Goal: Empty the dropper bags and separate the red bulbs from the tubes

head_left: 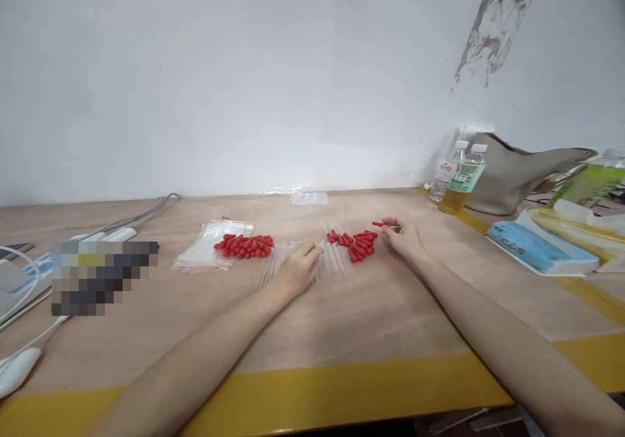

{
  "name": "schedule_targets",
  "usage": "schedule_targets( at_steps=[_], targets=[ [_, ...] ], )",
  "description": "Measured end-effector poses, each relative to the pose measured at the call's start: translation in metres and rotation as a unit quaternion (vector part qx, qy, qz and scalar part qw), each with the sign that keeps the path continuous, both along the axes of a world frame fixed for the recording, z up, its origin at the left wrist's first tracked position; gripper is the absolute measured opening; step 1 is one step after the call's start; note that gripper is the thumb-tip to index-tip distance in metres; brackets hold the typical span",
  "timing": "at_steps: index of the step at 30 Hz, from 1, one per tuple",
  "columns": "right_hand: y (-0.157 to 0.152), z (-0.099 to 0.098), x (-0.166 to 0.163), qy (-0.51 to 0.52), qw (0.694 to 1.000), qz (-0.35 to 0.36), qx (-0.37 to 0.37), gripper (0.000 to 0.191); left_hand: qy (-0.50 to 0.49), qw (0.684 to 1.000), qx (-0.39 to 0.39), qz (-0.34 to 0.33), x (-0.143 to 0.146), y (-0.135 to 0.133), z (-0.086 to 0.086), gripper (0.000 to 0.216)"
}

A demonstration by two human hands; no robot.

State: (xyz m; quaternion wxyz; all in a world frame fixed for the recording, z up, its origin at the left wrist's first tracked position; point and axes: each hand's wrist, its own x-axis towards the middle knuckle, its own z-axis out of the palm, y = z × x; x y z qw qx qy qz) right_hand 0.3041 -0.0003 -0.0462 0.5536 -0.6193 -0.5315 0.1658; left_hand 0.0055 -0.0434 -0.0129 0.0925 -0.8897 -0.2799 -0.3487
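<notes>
My left hand (299, 269) rests over a row of clear thin tubes (334, 264), its fingers pinched together; what the fingertips hold, if anything, is hidden. To the right, my right hand (401, 236) is closed on a dropper with a red rubber bulb (378, 224) that points left, just above the table. Beside that hand lie finished-looking droppers with red bulbs (360, 247), their clear stems partly visible. Left of the tubes is a pile of loose red rubber bulbs (247, 246), touching a stack of clear plastic bags (200, 251).
Two drink bottles (459, 180) stand at the back right by a grey-brown bag (502, 173). A blue tissue pack (540, 248) lies at the right. Cables (141, 212), a blurred dark object (105, 281) and a white mouse (19, 370) are on the left. Yellow tape (342, 388) lines the front edge.
</notes>
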Motion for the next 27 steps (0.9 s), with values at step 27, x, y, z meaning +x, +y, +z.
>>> schedule_targets(
  at_steps=[27],
  targets=[
    [-0.022, 0.044, -0.039, -0.245, 0.969, -0.018, -0.027, 0.029, 0.141, 0.982, -0.124, -0.005, -0.012, -0.008, 0.006, 0.043]
  ],
)
